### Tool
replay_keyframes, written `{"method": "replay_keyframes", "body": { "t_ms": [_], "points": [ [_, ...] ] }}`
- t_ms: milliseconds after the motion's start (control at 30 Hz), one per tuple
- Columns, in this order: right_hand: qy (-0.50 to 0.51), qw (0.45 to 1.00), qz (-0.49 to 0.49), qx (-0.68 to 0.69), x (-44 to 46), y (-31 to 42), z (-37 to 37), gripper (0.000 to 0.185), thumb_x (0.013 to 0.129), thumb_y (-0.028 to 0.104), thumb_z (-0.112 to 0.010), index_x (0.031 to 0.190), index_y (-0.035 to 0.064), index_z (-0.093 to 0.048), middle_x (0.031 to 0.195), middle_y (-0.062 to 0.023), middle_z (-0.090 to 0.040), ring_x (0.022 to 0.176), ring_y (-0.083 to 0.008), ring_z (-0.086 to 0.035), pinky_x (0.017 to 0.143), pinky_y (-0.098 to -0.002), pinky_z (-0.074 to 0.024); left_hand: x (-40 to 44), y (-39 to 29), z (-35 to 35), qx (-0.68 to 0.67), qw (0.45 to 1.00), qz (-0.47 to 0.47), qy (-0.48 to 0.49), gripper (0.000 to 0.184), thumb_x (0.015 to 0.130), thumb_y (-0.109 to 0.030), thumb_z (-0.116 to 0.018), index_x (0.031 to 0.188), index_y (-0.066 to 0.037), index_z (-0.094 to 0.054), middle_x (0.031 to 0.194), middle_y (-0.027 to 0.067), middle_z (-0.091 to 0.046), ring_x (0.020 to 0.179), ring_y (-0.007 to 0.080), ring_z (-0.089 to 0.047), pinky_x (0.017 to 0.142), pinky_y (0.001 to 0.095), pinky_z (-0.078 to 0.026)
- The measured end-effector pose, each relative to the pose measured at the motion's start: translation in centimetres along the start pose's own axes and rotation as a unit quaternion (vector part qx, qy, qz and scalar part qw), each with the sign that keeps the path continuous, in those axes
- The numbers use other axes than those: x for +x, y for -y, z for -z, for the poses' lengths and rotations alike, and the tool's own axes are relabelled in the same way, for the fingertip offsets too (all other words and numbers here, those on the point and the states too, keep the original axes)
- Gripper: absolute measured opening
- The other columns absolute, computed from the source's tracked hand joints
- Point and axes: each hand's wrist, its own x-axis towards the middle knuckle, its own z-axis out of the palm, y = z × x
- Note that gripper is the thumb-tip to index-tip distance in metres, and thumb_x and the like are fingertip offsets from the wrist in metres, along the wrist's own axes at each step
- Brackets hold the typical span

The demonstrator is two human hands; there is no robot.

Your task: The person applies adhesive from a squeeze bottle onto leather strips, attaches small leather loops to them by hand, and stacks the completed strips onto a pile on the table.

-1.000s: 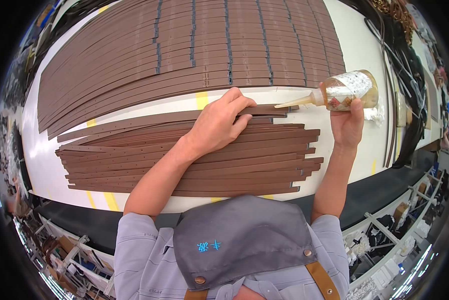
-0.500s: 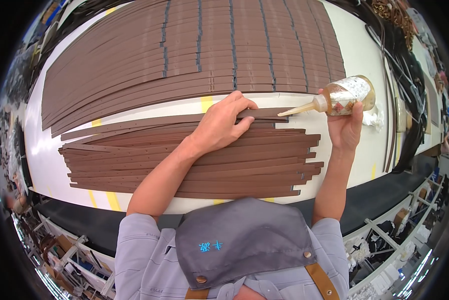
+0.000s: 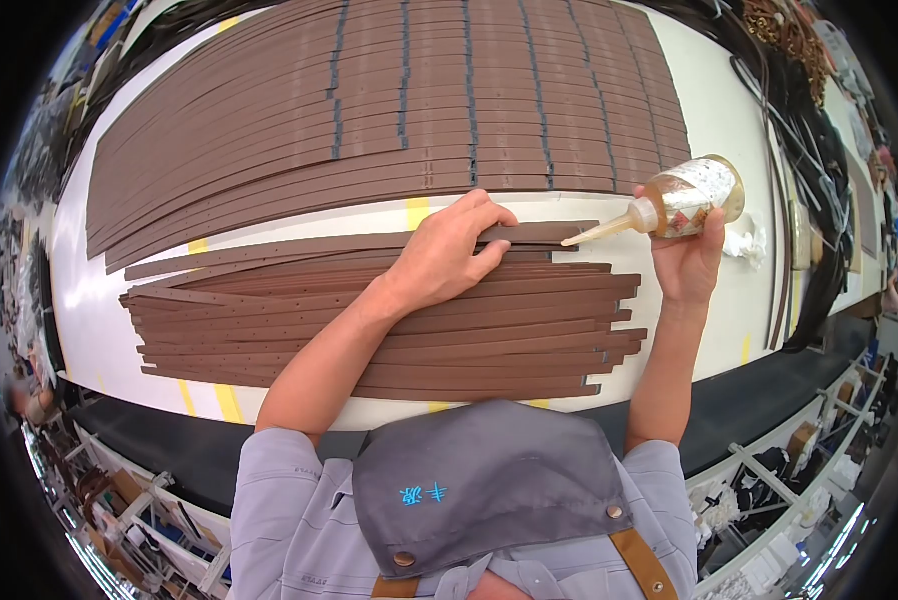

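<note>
My left hand (image 3: 459,245) rests on a brown strap (image 3: 549,232) at the top of the near pile, its thumb and fingers curled at the strap's edges. My right hand (image 3: 687,262) is wrapped round a bottle (image 3: 704,190) of amber liquid with a white label, tilted on its side. The bottle's long nozzle (image 3: 604,230) points left, its tip at the right end of the top straps. Below my left hand lies the loose pile of brown straps (image 3: 469,340). Beyond is a wide layer of overlapping brown straps (image 3: 259,120) with dark bands across them.
The white table (image 3: 89,330) has yellow tape marks. On its right are crumpled white material (image 3: 744,243), black cords (image 3: 804,160) and chains (image 3: 784,35). Racks with assorted items (image 3: 809,450) stand below the table's near edge at both sides.
The nozzle tip has shifted slightly right and down along the strap ends, and the bottle has tilted more. My left hand has stayed on the strap. The whole view has shifted slightly.
</note>
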Motion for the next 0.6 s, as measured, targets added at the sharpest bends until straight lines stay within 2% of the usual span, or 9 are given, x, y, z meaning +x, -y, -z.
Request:
{"method": "replay_keyframes", "body": {
  "t_ms": [33,167,433,600],
  "points": [
    [0.001,1.000,-0.005,0.014,0.03,0.07,0.03,0.070,0.087,0.044,-0.072,0.140,0.0096,-0.041,0.131,-0.0114,-0.055,0.121,-0.0317,-0.056,0.109,-0.0536,-0.0441,0.00,-0.05,0.03,0.001,1.000,0.003,0.002,0.021,0.088,-0.012,-0.065,0.108,-0.004,-0.064,0.089,0.0053,-0.054,0.077,0.0176,-0.053,0.067,0.0313,-0.046],
    [-0.003,0.999,-0.004,0.037,0.09,0.11,0.09,0.070,0.087,0.045,-0.072,0.139,0.0096,-0.041,0.130,-0.0114,-0.055,0.121,-0.0328,-0.055,0.108,-0.0524,-0.0452,-0.02,-0.05,0.03,0.008,1.000,0.006,0.002,0.021,0.089,-0.013,-0.065,0.108,-0.005,-0.066,0.090,0.0054,-0.055,0.080,0.0188,-0.055,0.070,0.0320,-0.046],
    [0.010,0.999,0.022,-0.039,-0.01,0.09,0.21,0.072,0.088,0.044,-0.071,0.142,0.0087,-0.039,0.130,-0.0119,-0.056,0.121,-0.0360,-0.057,0.108,-0.0508,-0.0438,-0.02,0.01,-0.05,-0.003,1.000,0.008,0.001,0.022,0.090,-0.014,-0.066,0.109,-0.005,-0.067,0.091,0.0051,-0.057,0.083,0.0191,-0.057,0.073,0.0325,-0.048],
    [-0.004,0.998,0.036,-0.061,-0.08,-0.13,0.77,0.071,0.089,0.042,-0.071,0.142,0.0088,-0.039,0.131,-0.0112,-0.056,0.121,-0.0332,-0.057,0.109,-0.0521,-0.0427,-0.04,-0.03,0.00,-0.003,1.000,-0.001,-0.002,0.021,0.089,-0.013,-0.067,0.109,-0.005,-0.067,0.091,0.0047,-0.057,0.081,0.0184,-0.057,0.071,0.0319,-0.048]
  ]
}}
